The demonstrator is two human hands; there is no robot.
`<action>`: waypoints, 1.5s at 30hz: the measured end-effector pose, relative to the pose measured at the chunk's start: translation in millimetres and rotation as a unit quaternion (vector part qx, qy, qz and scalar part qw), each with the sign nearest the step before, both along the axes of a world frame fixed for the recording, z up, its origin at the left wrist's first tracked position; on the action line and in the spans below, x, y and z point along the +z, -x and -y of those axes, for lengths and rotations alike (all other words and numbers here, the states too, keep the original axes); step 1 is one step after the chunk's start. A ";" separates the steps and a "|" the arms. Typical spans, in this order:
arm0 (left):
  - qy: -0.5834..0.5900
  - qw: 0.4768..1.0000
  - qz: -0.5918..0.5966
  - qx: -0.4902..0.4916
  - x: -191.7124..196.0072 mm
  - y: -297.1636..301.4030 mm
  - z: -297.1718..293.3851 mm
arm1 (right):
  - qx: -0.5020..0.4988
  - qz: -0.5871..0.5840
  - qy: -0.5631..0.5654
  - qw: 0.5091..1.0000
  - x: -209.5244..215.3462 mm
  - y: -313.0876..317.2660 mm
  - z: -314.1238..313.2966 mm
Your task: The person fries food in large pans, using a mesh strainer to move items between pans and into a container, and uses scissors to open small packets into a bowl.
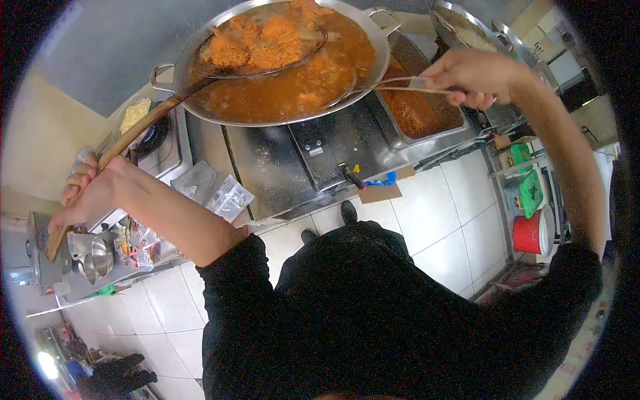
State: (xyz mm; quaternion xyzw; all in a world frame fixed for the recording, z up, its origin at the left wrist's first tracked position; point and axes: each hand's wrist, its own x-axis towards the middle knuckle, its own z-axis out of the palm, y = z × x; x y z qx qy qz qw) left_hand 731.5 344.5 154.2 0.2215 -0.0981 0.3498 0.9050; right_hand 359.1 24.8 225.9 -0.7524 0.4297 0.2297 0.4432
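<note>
A wide metal wok of brownish-orange oil sits at the far middle. My left hand is closed around the long wooden handle of a strainer. Its round head lies over the left part of the wok, heaped with orange fried pieces. From the right, my right hand grips the thin metal handle of a utensil. That handle slants over the wok's near right rim, and its far end dips into the oil, so I cannot tell its exact kind. Loose orange bits float nearby.
Right of the wok, a rectangular metal tray holds orange-brown crumbs. A burner with a blue flame stands at left, near plastic packets and metal bowls. A valve juts from the counter front. A red bucket sits on the right shelf.
</note>
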 end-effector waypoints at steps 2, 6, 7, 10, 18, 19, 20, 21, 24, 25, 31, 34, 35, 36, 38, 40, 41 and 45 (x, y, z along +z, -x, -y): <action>-0.009 1.000 0.009 -0.012 1.1 -5.3 -4.2 | -0.035 0.068 -0.008 0.997 -30.6 7.6 -24.2; -0.010 0.999 0.024 -0.034 -0.7 -9.1 -9.2 | -0.117 0.136 0.019 0.984 -57.1 34.7 -66.1; -0.005 0.999 0.028 -0.046 -2.7 -14.4 -13.3 | -0.143 0.151 0.014 0.978 -60.9 39.0 -73.4; -0.006 0.998 0.043 -0.041 -1.7 -11.8 -19.3 | -0.201 0.185 0.015 0.962 -68.1 43.7 -86.3; -0.031 0.997 0.069 -0.025 -5.5 -7.4 -35.2 | -0.231 0.216 0.059 0.947 -70.7 51.1 -59.5; -0.033 0.996 0.078 -0.041 -7.1 -6.9 -36.9 | -0.233 0.216 0.064 0.946 -69.4 54.4 -55.8; -0.038 0.994 0.087 -0.056 -6.7 -5.2 -38.7 | -0.235 0.218 0.085 0.943 -67.8 55.9 -52.5; -0.043 0.992 0.097 -0.071 -6.6 -3.7 -40.9 | -0.237 0.220 0.106 0.940 -63.3 56.6 -48.7; -0.058 0.977 0.164 -0.126 -15.7 -7.9 -55.9 | -0.215 0.197 0.149 0.945 -46.2 62.0 -39.7; -0.056 0.977 0.159 -0.128 -19.6 -8.8 -58.1 | -0.202 0.184 0.161 0.948 -40.8 65.3 -35.4; -0.069 0.965 0.193 -0.164 -22.0 12.9 -56.8 | -0.224 0.202 0.190 0.934 -10.7 72.2 -12.8; -0.069 0.974 0.166 -0.137 -19.3 23.3 -44.8 | -0.166 0.194 0.229 0.939 1.6 52.8 -6.8; -0.075 0.979 0.146 -0.117 -16.5 28.6 -33.7 | -0.133 0.174 0.243 0.945 6.6 41.3 -6.5; -0.082 0.984 0.129 -0.090 -11.5 34.1 -28.8 | -0.095 0.159 0.255 0.949 11.7 26.5 -4.4; -0.066 0.989 0.104 -0.087 -6.5 40.4 -19.5 | -0.023 0.131 0.284 0.949 16.5 6.2 10.9; -0.060 0.990 0.089 -0.088 -4.5 46.4 -10.6 | 0.048 0.109 0.313 0.942 14.2 -12.0 35.8; -0.062 0.990 0.089 -0.086 -2.7 48.3 -8.7 | 0.073 0.096 0.350 0.929 22.4 -21.4 41.9; -0.069 0.989 0.082 -0.099 -0.4 61.9 4.5 | 0.134 -0.085 0.353 0.922 130.7 -73.2 -2.9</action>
